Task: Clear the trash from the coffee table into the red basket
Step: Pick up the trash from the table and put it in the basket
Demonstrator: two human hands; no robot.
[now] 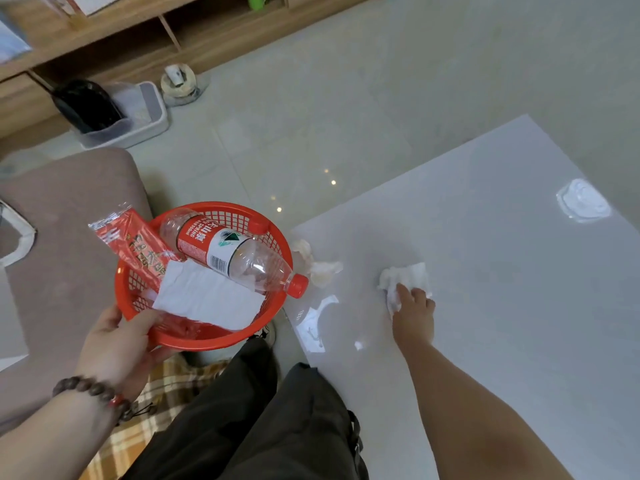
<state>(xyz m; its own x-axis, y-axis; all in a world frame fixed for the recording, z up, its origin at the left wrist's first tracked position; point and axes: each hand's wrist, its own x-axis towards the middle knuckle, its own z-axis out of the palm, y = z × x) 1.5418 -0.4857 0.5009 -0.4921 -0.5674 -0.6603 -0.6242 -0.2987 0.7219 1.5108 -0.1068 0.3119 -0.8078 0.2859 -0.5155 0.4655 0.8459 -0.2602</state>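
My left hand point(119, 344) grips the near rim of the red basket point(221, 341), holding it in the air beside the coffee table's left edge. Inside lie an empty plastic bottle point(235, 254) with a red cap, a red snack wrapper point(135, 240) and a flat white tissue point(207, 299). On the white glossy coffee table point(502, 306), my right hand point(414, 313) closes its fingers on a crumpled white tissue point(403, 277). Another crumpled tissue point(320, 266) lies at the table's left edge, close to the basket.
A brown sofa cushion point(69, 237) is at the left. A grey tray with a black object point(114, 116) and a round container point(180, 84) stand on the tiled floor by a wooden shelf unit point(104, 39). My dark trousers point(277, 427) fill the bottom centre.
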